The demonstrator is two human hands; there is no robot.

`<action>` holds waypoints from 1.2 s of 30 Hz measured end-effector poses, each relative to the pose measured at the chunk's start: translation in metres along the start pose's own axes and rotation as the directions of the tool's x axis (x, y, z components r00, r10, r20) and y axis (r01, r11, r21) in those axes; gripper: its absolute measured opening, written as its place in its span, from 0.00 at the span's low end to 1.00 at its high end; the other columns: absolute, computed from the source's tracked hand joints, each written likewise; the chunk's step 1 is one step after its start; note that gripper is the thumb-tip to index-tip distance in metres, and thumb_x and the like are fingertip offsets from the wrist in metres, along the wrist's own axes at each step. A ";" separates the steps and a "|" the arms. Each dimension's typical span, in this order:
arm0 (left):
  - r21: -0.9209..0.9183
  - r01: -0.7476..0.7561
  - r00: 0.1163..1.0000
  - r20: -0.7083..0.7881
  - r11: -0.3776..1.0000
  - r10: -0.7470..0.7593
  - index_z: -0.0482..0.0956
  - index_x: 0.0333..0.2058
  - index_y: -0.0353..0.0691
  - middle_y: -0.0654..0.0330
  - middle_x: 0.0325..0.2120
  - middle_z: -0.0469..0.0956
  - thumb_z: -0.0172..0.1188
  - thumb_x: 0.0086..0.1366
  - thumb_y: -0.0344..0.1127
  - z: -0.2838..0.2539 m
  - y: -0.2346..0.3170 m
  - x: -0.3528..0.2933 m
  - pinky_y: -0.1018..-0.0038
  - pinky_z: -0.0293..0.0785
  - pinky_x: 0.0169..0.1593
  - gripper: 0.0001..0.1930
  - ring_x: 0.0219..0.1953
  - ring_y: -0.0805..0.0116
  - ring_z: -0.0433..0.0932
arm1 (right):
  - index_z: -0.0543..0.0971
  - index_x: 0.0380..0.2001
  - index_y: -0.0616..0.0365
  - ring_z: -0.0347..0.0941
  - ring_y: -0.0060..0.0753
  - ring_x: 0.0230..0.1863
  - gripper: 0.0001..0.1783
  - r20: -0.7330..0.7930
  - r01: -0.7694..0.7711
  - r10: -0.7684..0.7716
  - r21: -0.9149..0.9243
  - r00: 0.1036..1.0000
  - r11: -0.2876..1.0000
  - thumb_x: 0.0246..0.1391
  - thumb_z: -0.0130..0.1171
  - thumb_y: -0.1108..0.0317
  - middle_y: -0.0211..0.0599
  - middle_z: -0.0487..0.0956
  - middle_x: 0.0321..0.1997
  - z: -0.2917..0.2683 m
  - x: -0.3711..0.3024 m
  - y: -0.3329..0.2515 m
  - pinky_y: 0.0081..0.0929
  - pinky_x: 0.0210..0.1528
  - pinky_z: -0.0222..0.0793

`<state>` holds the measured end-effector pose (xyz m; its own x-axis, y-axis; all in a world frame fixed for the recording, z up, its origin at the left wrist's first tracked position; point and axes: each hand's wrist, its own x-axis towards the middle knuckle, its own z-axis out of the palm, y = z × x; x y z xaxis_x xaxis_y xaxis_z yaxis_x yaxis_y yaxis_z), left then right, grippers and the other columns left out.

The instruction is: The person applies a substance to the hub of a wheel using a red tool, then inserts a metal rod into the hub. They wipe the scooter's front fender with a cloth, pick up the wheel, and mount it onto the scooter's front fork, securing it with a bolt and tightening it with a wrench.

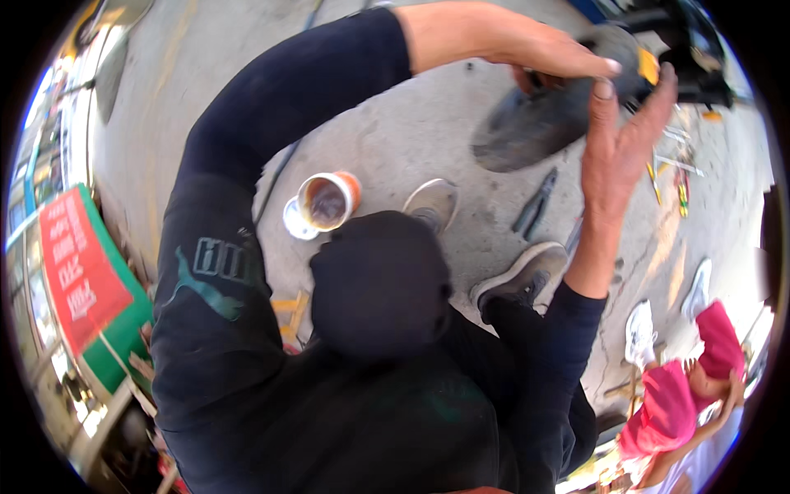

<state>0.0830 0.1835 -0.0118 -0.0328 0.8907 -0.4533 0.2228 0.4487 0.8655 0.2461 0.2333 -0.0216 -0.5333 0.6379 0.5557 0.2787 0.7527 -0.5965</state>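
Note:
A worn, dark grey tyre (535, 123) stands at the upper right, next to black vehicle parts (691, 41) with an orange reflector. My left hand (547, 53) reaches over it from the far side, thumb along the top and fingers curled under its left edge. From the near side my right hand (619, 140) grips it too, thumb and fingers split around the tyre's right end. The thumbs of both hands almost meet. What lies beneath my left palm is hidden. On the concrete just below the tyre are dark-handled pliers (536, 204).
An orange-and-white tub (350, 191) of brown stuff stands beside a white lid (299, 221). Wrenches (681, 163) and screwdrivers (683, 193) lie at right. A hose (271, 177) crosses the ground. A person in pink-red clothing (658, 407) sits at lower right. A red-and-green canopy (99, 288) is left.

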 end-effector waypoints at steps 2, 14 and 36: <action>-0.208 -0.017 0.972 0.227 0.978 0.065 0.71 0.63 0.40 0.47 0.65 0.67 0.43 0.73 0.64 -0.018 -0.015 0.001 0.54 0.69 0.65 0.35 0.63 0.49 0.70 | 0.72 0.63 0.64 0.62 0.59 0.69 0.41 0.215 0.179 -0.116 -0.303 0.970 0.936 0.60 0.59 0.40 0.57 0.68 0.68 0.013 0.015 -0.002 0.44 0.72 0.53; 0.222 0.618 0.538 -0.819 0.755 -0.200 0.76 0.56 0.38 0.45 0.52 0.78 0.55 0.70 0.53 -0.015 -0.298 -0.335 0.59 0.72 0.59 0.27 0.56 0.48 0.76 | 0.82 0.51 0.61 0.74 0.46 0.59 0.29 0.193 0.077 -0.005 -0.368 0.981 0.927 0.59 0.63 0.46 0.42 0.81 0.55 0.014 0.024 0.023 0.36 0.62 0.66; -0.185 0.689 0.184 -0.890 0.701 -0.416 0.48 0.71 0.38 0.36 0.62 0.58 0.82 0.37 0.46 0.181 -0.365 -0.391 0.53 0.62 0.67 0.66 0.64 0.38 0.62 | 0.86 0.46 0.57 0.78 0.46 0.52 0.26 0.201 0.183 -0.081 -0.564 0.976 0.805 0.55 0.66 0.46 0.41 0.83 0.49 0.031 0.030 0.026 0.39 0.53 0.74</action>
<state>0.1905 -0.3417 -0.1892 -0.9664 0.0418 -0.2538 -0.0469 0.9414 0.3339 0.2123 0.2670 -0.0387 -0.7036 0.5293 0.4742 0.5776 0.8146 -0.0522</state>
